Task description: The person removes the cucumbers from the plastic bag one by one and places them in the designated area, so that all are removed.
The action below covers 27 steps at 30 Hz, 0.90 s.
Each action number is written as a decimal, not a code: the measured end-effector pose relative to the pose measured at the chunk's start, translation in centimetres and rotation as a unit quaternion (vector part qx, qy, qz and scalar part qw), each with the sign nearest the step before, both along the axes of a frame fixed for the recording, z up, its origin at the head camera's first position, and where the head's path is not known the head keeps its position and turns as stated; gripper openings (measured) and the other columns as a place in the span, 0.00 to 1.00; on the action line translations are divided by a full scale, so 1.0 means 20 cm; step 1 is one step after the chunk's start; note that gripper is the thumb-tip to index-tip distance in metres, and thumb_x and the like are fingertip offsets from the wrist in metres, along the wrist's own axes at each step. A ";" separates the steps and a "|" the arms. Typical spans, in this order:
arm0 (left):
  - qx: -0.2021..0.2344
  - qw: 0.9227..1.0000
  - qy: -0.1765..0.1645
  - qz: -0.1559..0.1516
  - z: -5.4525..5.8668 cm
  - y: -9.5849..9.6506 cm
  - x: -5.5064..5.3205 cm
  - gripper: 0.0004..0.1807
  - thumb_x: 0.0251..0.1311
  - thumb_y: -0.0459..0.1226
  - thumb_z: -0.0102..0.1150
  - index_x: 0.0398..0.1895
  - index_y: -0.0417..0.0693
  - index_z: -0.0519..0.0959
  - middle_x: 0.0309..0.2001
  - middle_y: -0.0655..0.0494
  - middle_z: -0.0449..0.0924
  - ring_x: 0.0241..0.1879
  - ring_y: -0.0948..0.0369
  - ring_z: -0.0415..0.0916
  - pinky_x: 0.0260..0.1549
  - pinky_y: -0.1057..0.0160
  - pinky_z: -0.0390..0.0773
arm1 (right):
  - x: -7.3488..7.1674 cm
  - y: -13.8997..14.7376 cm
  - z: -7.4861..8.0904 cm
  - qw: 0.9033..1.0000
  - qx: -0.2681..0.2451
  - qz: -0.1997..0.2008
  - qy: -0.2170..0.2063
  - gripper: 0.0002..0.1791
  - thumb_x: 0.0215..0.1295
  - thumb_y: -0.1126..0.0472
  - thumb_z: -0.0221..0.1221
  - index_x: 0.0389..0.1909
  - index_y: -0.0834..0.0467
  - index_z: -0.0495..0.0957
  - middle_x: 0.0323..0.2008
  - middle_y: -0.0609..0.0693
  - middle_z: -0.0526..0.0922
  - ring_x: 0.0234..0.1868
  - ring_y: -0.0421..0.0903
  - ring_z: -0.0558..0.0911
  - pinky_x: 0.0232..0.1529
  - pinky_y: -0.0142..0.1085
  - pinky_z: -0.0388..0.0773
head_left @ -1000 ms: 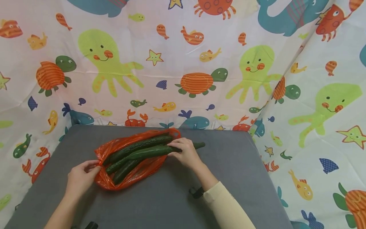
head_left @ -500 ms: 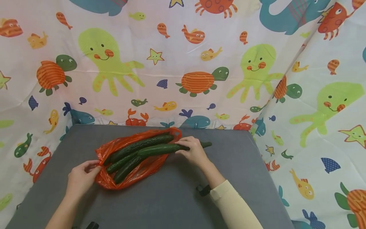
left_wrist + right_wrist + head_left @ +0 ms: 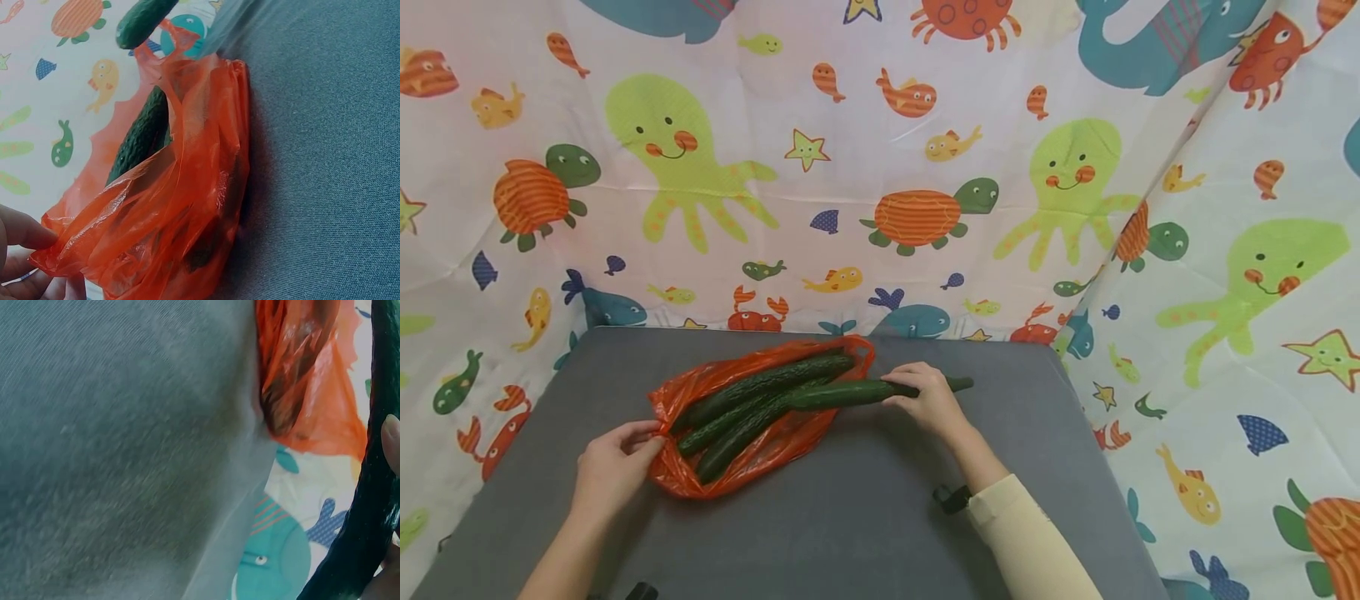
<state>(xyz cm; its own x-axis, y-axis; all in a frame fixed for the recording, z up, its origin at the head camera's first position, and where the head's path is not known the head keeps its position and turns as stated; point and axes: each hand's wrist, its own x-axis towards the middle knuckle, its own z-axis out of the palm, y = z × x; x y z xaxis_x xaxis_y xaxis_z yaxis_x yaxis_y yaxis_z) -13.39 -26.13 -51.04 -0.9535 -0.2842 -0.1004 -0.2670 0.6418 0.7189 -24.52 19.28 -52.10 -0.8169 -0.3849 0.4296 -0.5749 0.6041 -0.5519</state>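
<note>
A thin red plastic bag [image 3: 805, 440] lies on the left half of the table, its mouth spread wide. Several dark green cucumbers [image 3: 767, 385] rest inside it side by side. At the bag's left end my left hand [image 3: 617, 462] pinches the plastic between thumb and fingers; the left wrist view shows the gathered red film [image 3: 56, 250] at the fingertips. My right hand [image 3: 928, 400] grips one cucumber [image 3: 842, 394] near its right end. That cucumber's left end overlaps the bag's contents in the head view, but in the left wrist view its tip [image 3: 134, 28] is raised above the bag.
The grey tabletop [image 3: 820, 533] reaches back to a curtain [image 3: 850, 183] printed with sea animals, which also runs along the right side. A black strap piece [image 3: 952, 498] sits at my right wrist, and another dark piece [image 3: 642, 591] shows at the lower left.
My right hand has moved to the right, drawing its cucumber lengthwise partly out over the bag's right edge. The left hand stays on the bag, and the other cucumbers keep their places.
</note>
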 end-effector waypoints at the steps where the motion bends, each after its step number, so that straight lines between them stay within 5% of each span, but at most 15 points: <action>1: -0.001 1.000 0.001 0.001 0.00 0.00 0.00 0.22 0.69 0.48 0.59 0.56 0.41 0.82 0.48 0.41 0.87 0.47 0.45 0.83 0.33 0.63 0.77 | 0.00 0.01 -0.01 1.000 0.003 -0.002 -0.002 0.22 0.48 0.62 0.77 0.47 0.53 0.89 0.47 0.50 0.88 0.51 0.50 0.82 0.54 0.51 0.77; 14: 0.001 1.000 -0.005 0.008 0.00 0.01 -0.01 0.21 0.68 0.47 0.60 0.56 0.41 0.82 0.48 0.40 0.86 0.46 0.45 0.83 0.30 0.67 0.76 | -0.03 0.17 -0.06 0.998 0.009 -0.012 -0.056 0.21 0.50 0.62 0.77 0.47 0.54 0.88 0.47 0.50 0.87 0.52 0.50 0.83 0.54 0.49 0.79; 27: 0.005 1.000 -0.006 0.009 -0.01 0.02 -0.02 0.22 0.69 0.47 0.59 0.56 0.41 0.81 0.48 0.39 0.86 0.45 0.48 0.83 0.28 0.69 0.77 | -0.05 0.32 -0.11 0.999 0.025 -0.015 -0.025 0.22 0.49 0.62 0.77 0.48 0.57 0.87 0.47 0.51 0.89 0.52 0.52 0.84 0.58 0.53 0.75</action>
<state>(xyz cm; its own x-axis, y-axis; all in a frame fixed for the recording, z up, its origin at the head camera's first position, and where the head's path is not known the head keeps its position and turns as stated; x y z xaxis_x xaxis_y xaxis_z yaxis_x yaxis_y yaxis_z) -13.72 -25.80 -51.16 -0.9469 -0.3000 -0.1157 -0.2876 0.6293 0.7220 -25.45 25.62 -54.22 -0.8488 -0.3788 0.3689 -0.5279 0.6484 -0.5486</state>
